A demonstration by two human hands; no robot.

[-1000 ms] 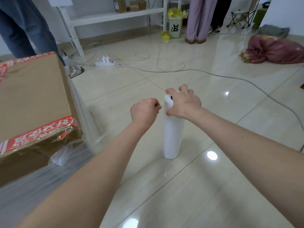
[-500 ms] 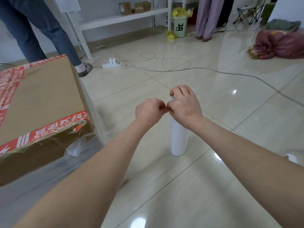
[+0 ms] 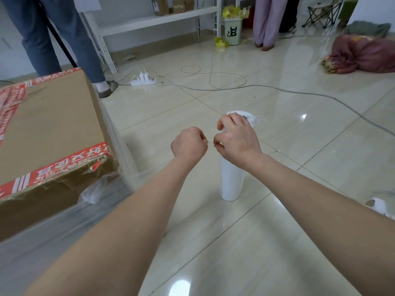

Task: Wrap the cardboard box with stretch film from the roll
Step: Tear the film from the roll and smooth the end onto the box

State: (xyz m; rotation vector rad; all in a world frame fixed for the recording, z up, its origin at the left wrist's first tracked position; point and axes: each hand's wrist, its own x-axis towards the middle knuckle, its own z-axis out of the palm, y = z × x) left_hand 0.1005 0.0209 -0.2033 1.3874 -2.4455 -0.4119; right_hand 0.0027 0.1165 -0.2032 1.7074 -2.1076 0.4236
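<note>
Your left hand (image 3: 189,144) and right hand (image 3: 237,140) each pinch a thin film strand (image 3: 210,142) atop the upright roll (image 3: 232,180). The cardboard box (image 3: 49,124) lies leftward, nearer your left hand.

The cardboard box (image 3: 53,124) beside me is matt brown card banded with shiny red plastic tape (image 3: 70,165). The clear stretch film (image 3: 53,227) over its lower side looks glossy and wrinkled. My roll (image 3: 232,182) looks smooth and white; the floor tiles (image 3: 299,242) are polished, mirror-glossy.
</note>
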